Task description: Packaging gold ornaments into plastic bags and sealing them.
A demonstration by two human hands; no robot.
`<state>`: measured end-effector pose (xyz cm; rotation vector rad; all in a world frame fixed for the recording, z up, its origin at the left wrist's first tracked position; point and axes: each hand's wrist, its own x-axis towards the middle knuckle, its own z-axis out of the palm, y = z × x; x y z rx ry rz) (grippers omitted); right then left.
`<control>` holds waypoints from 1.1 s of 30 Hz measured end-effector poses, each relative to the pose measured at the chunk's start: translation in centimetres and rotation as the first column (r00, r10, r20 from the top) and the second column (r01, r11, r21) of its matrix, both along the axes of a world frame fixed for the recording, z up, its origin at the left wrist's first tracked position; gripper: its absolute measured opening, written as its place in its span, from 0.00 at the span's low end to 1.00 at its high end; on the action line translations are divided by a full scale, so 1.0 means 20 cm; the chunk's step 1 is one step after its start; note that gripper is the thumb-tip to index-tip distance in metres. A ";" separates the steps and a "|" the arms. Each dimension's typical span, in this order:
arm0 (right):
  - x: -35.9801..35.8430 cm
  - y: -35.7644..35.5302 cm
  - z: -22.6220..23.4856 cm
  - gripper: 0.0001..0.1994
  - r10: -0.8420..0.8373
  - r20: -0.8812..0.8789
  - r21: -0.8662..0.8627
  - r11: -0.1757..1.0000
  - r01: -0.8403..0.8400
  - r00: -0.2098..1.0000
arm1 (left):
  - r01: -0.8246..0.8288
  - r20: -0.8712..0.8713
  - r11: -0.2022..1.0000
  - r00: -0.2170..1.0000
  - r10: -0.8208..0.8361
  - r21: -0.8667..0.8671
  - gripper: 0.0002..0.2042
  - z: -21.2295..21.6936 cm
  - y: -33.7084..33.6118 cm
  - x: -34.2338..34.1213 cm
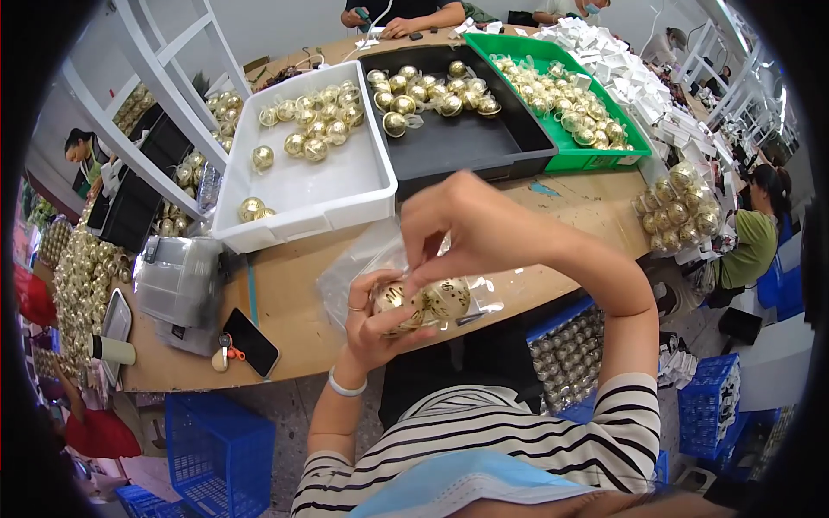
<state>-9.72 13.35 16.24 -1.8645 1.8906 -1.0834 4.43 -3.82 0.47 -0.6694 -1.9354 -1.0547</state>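
Observation:
Near the table's front edge, my left hand (366, 332) is wrapped round a gold ball ornament (393, 300) with dark markings. My right hand (458, 226) is over its top, thumb and fingers pinched together; whatever they grip is too small to make out. Right beside that ball is a second gold ball (448, 299) with dark specks, close to my left fingertips. Clear plastic wrapping (338, 281) lies under and around both balls on the brown tabletop.
Across the table stand a white tray (324, 197), a black tray (484, 147) and a green tray (626, 155), each with gold balls. A phone (250, 343) and orange-handled snips (231, 352) lie left, near stacked clear plastic trays (180, 281). Packed balls (680, 207) sit right.

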 end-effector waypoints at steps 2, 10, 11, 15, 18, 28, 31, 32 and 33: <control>-0.04 0.01 0.01 0.13 -0.144 -0.321 -0.147 0.984 0.101 0.936 | -0.006 0.011 1.000 1.000 0.005 0.024 0.27 0.00 0.00 -0.03; -0.12 0.13 -0.20 0.49 -0.343 0.126 -0.079 0.932 0.354 0.931 | -0.136 -0.011 0.958 0.990 0.143 0.253 0.24 -0.08 -0.06 -0.09; -0.13 0.10 -0.34 0.44 -0.151 0.487 -0.071 0.975 0.212 0.860 | -0.116 -0.035 0.959 0.991 0.129 0.259 0.24 -0.08 -0.05 -0.10; -0.02 0.02 -0.57 0.28 -0.147 0.679 -0.012 0.977 0.212 0.719 | -0.187 0.021 0.965 0.982 0.186 0.183 0.24 -0.14 -0.04 -0.11; 0.01 0.05 -0.53 0.19 -0.115 0.349 -0.098 0.983 0.158 0.930 | -0.333 0.038 0.922 0.942 0.332 0.198 0.24 -0.17 -0.07 -0.06; 0.15 0.02 -0.62 0.16 -0.395 0.074 -0.417 0.822 0.388 0.916 | -0.108 -0.074 0.943 0.988 0.138 0.315 0.33 -0.09 0.03 -0.11; 0.19 0.03 -0.57 0.20 -0.433 0.194 -0.362 0.802 0.475 0.880 | -0.220 0.030 0.869 0.972 0.231 0.442 0.31 -0.03 0.07 -0.05; 0.20 0.04 -0.51 0.22 -0.446 -0.129 -0.375 0.849 0.372 0.886 | -0.292 0.118 0.856 0.956 0.268 0.427 0.30 -0.02 0.08 -0.04; 0.20 0.04 -0.47 0.25 -0.415 -0.439 -0.353 0.895 0.271 0.797 | -0.297 0.118 0.854 0.955 0.272 0.429 0.30 -0.02 0.08 -0.04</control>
